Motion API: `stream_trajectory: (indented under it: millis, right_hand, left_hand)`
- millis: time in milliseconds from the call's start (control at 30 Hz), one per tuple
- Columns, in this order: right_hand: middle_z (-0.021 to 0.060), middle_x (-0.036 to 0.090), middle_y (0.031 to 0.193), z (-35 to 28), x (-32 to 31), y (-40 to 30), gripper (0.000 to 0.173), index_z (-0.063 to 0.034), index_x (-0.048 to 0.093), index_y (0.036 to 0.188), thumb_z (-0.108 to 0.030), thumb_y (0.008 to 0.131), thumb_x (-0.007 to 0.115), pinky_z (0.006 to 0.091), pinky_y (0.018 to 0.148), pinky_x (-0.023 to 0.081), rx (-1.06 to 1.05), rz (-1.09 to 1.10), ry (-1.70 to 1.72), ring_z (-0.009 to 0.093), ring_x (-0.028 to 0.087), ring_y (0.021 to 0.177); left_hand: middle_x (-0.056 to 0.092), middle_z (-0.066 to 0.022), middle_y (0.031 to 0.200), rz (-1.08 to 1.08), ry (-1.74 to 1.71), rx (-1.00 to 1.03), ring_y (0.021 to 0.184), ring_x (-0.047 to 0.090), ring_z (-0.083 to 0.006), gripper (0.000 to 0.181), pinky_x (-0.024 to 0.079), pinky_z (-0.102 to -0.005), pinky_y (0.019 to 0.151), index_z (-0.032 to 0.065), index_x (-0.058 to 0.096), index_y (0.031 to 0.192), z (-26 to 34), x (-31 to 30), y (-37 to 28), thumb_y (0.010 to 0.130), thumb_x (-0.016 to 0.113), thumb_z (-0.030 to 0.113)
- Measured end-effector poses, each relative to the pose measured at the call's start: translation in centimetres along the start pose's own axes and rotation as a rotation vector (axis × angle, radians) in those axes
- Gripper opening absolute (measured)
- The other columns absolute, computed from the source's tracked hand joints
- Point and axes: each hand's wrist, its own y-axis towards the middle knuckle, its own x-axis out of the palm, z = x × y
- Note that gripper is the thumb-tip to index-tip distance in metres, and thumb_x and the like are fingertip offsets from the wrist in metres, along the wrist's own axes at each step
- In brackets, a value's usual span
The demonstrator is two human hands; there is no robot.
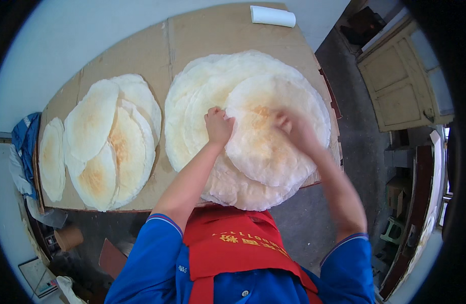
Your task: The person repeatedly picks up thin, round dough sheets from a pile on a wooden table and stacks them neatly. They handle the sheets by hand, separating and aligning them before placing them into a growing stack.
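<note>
A broad stack of large thin flatbreads (202, 87) lies right in front of me. On its right half rests a smaller round flatbread (263, 155), pale with browned patches in the middle. My left hand (219, 127) pinches this upper flatbread at its left edge, fingers curled. Over its right part, my right hand (295, 127) is blurred by motion with bent fingers. Whether it touches the bread or holds anything cannot be told.
Cardboard (138, 45) covers the table. More overlapping flatbreads (92, 117) lie to the left, with a narrow-looking pile (52, 159) at the far left. A white paper roll (272, 16) sits at the back edge. To the right are a wooden door (403, 76) and a green stool (393, 230).
</note>
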Motion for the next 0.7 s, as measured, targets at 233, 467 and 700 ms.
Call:
stream_trajectory:
  millis: [233, 467, 700]
  right_hand:
    - [0.0100, 0.058, 0.088, -2.9, 11.9, -13.4, 0.021, -0.0041, 0.056, 0.096, -0.003, 0.075, 0.056, 0.0303, 0.064, 0.046, -0.011, -0.061, 0.437, 0.024, 0.056, 0.075]
    - [0.0146, 0.051, 0.108, -2.2, 17.3, -13.9, 0.036, -0.0020, 0.052, 0.103, 0.000, 0.068, 0.059, 0.0372, 0.084, 0.040, -0.096, -0.008, 0.190, 0.032, 0.049, 0.096]
    - [0.0113, 0.048, 0.110, -2.3, 18.2, -14.3, 0.038, -0.0028, 0.050, 0.106, 0.004, 0.069, 0.058, 0.0321, 0.079, 0.043, 0.123, 0.070, 0.271, 0.025, 0.048, 0.099]
  left_hand:
    - [0.058, -0.0109, 0.097, -0.419, -0.146, -0.602, 0.093, 0.054, -0.0259, 0.040, 0.042, -0.0344, 0.079, 0.0069, 0.059, 0.093, 2.1, 0.0, 5.7, 0.061, 0.068, 0.030]
    - [0.062, -0.0160, 0.085, -0.613, -0.312, 0.046, 0.082, 0.059, -0.0236, 0.026, 0.045, -0.0349, 0.072, 0.0029, 0.062, 0.088, 7.4, -3.1, 8.4, 0.064, 0.060, 0.015]
    - [0.058, -0.0138, 0.091, -0.212, -0.934, -0.185, 0.079, 0.058, -0.0190, 0.038, 0.049, -0.0302, 0.069, -0.0047, 0.051, 0.099, 3.4, -27.2, 12.6, 0.072, 0.063, 0.019]
